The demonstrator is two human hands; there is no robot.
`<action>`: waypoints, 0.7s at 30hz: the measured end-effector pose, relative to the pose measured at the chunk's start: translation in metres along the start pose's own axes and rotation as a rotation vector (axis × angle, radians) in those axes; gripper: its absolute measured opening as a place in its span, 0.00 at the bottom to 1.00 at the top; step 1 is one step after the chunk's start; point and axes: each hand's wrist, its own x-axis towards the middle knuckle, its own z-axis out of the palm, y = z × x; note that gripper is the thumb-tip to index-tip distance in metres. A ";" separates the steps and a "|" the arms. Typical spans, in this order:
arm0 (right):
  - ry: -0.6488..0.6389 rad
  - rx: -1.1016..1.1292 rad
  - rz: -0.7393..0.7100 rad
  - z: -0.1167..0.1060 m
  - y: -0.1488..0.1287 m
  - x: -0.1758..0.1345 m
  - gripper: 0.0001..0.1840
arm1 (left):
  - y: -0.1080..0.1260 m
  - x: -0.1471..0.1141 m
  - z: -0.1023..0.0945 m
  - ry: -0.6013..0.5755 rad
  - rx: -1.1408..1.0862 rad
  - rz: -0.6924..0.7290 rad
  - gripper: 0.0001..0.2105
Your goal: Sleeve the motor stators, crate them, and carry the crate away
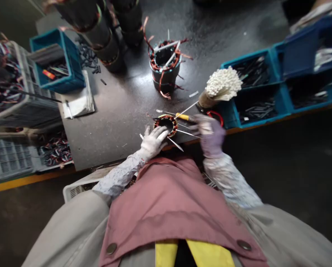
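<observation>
A small motor stator (175, 129) with copper windings stands near the table's front edge, several thin white strips sticking out around its rim. My left hand (152, 142), in a pale glove, rests on its near left rim with fingers stretched over the opening. To the right, my right hand (212, 135) is smeared by motion beside the strip ends; its fingers and anything in them cannot be made out. Just behind the stator lies a screwdriver-like tool with a yellow handle (182, 116). A bundle of white sticks (223, 84) stands in a brown holder beyond my right hand.
A larger stator (166, 74) with loose copper leads stands farther back. Stacked dark stators (107, 48) rise at the back left. Blue bins (256, 91) of dark pieces line the right; another blue bin (58, 68) and a grey crate (23, 96) occupy the left.
</observation>
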 end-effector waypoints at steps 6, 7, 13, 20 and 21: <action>0.008 -0.581 -0.148 -0.074 0.104 0.044 0.13 | 0.003 0.004 0.006 -0.016 0.021 -0.054 0.22; -0.013 -0.599 -0.153 -0.069 0.118 0.055 0.15 | 0.000 0.010 0.012 -0.034 0.014 -0.041 0.18; -0.109 -0.588 -0.255 -0.069 0.142 0.062 0.17 | -0.009 0.009 0.031 -0.006 -0.004 -0.070 0.14; -0.321 -0.777 -0.188 -0.051 0.105 -0.091 0.27 | -0.005 0.000 0.031 0.026 0.001 -0.111 0.16; -0.344 -0.779 -0.175 -0.036 0.100 -0.103 0.27 | -0.004 0.001 0.030 0.012 0.012 -0.119 0.17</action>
